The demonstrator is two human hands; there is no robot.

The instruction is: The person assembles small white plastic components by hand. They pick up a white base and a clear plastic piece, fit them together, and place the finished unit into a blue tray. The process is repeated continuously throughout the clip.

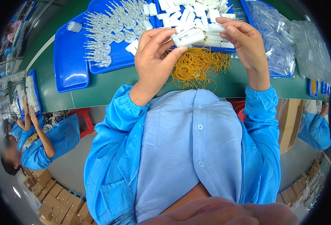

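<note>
My left hand (153, 56) is closed around a small bundle of white plastic parts (190, 37), with slim rods lying along it. Thumb and fingers of my right hand (248, 41) pinch a short white cylindrical piece (217, 28) close to the bundle's right end. Thin pale prongs show between the two; whether they join is too small to tell. Just below the bundle lies a heap of yellow-orange rubber bands (195, 67). Behind my hands, a blue tray holds many loose white plastic pieces (190, 14).
At left, a blue tray (94, 69) carries rows of white parts with thin tips (100, 48). Another blue tray (71, 80) has a white cylindrical cluster (74, 26). Clear plastic bags (268, 37) pile up at right. A co-worker in blue (41, 150) works at far left.
</note>
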